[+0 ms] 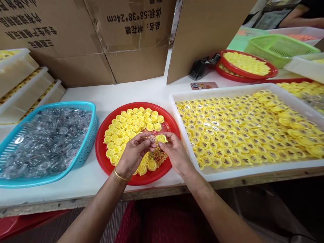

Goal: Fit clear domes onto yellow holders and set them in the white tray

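Over a round red tray (101, 162), my left hand (136, 150) pinches a small clear plastic cover (152, 138). My right hand (176, 152) grips a small yellow cup-shaped piece (161, 138) close beside the cover, its round face turned up. Whether the two parts touch I cannot tell. Many like yellow pieces (123, 130) lie in rows on the red tray below my hands. Tiny tan bits (159, 156) are scattered on the tray's right side, partly hidden by my right hand.
A blue basket (91, 135) of clear plastic covers (55, 141) stands left. To the right, a white tray (187, 141) holds rows of yellow pieces with dark centres. Cardboard boxes (136, 64) wall the back. Red trays (273, 72) and a green basket (273, 47) stand back right, near another person's arm (301, 18).
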`<state>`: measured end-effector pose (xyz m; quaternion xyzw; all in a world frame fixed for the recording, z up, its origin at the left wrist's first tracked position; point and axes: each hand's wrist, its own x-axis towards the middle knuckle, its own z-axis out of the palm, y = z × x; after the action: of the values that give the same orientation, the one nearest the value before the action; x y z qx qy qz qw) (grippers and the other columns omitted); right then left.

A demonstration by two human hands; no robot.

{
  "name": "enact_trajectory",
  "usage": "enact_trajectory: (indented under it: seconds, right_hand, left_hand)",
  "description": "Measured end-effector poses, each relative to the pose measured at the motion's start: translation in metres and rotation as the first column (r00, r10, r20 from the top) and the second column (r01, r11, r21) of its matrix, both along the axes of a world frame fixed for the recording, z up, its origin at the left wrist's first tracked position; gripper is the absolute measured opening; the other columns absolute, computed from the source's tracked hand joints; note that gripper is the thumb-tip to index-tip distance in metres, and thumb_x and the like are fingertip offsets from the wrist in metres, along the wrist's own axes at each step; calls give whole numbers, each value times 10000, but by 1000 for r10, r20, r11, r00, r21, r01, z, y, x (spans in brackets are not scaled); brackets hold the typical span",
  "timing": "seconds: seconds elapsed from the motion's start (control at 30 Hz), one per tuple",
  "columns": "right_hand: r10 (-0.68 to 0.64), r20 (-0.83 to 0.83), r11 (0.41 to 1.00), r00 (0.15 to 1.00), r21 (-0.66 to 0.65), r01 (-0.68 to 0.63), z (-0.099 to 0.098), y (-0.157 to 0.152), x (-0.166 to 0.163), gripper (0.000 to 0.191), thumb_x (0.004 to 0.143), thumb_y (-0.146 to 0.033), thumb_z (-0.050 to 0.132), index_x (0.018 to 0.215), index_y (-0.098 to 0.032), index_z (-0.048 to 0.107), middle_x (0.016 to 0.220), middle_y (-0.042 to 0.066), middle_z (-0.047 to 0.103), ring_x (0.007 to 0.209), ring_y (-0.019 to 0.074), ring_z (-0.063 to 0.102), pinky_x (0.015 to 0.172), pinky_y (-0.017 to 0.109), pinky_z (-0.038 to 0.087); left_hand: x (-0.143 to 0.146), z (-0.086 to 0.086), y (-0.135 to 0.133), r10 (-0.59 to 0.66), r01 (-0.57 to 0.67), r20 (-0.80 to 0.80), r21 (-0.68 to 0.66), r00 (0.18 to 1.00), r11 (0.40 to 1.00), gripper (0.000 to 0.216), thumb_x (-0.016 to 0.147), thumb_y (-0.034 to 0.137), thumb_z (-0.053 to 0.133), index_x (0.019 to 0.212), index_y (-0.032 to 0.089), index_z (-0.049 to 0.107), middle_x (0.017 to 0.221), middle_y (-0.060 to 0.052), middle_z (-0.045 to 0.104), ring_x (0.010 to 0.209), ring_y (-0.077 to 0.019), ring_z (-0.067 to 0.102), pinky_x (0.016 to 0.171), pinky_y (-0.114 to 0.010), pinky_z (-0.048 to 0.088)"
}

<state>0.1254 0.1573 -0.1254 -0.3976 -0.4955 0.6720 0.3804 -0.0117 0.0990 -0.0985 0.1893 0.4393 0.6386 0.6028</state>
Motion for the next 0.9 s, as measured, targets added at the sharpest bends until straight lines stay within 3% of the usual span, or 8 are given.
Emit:
enact_trajectory:
  seconds: [0.17, 0.27, 0.43, 0.73, 0.9]
  right_hand:
    - [6, -33, 999, 999, -49, -8, 2, -2, -1, 388, 732, -382, 712, 1055, -236, 552, 1009, 29, 669, 820, 172, 666, 743, 357, 581]
    - [-9, -15, 1000, 1000, -15, 8, 8, -4, -1, 360, 730, -385, 718, 1028, -239, 579, 976, 25, 678, 798, 180, 670, 698, 355, 595]
    - [-17, 58, 988, 998, 156, 7, 13, -6, 2, 330, 782, -347, 681, 1084, -236, 607, 1077, 53, 672, 954, 197, 648, 856, 377, 545]
    - [23, 17, 985, 1000, 168, -26, 8, -7, 5, 358, 811, -335, 657, 1156, -262, 595, 1241, 58, 617, 1042, 201, 626, 917, 385, 518]
    - [49, -18, 995, 999, 91, -47, 12, -7, 4, 351, 799, -349, 661, 1137, -275, 608, 1046, 29, 687, 857, 178, 670, 771, 351, 587]
  left_hand:
    - [0, 1, 4, 11, -2, 123, -76, 992, 997, 275, 755, 90, 679, 1029, 115, 664, 777, -39, 699, 658, -90, 661, 602, -155, 523]
    - [0, 2, 5, 19, -5, 169, -87, 985, 996, 249, 769, 75, 655, 1016, 102, 666, 775, -43, 694, 653, -83, 654, 604, -145, 522]
    - [0, 1, 3, 22, -10, 201, -61, 979, 998, 246, 765, 91, 664, 1008, 125, 664, 764, -22, 667, 665, -71, 630, 633, -138, 519]
    - [2, 3, 4, 14, 0, 214, -66, 977, 998, 239, 773, 87, 647, 1010, 121, 664, 751, -14, 637, 646, -61, 605, 623, -134, 506]
    - [5, 5, 6, 17, -3, 197, -71, 980, 997, 243, 762, 95, 660, 1003, 122, 671, 757, -15, 639, 637, -59, 597, 614, -137, 502]
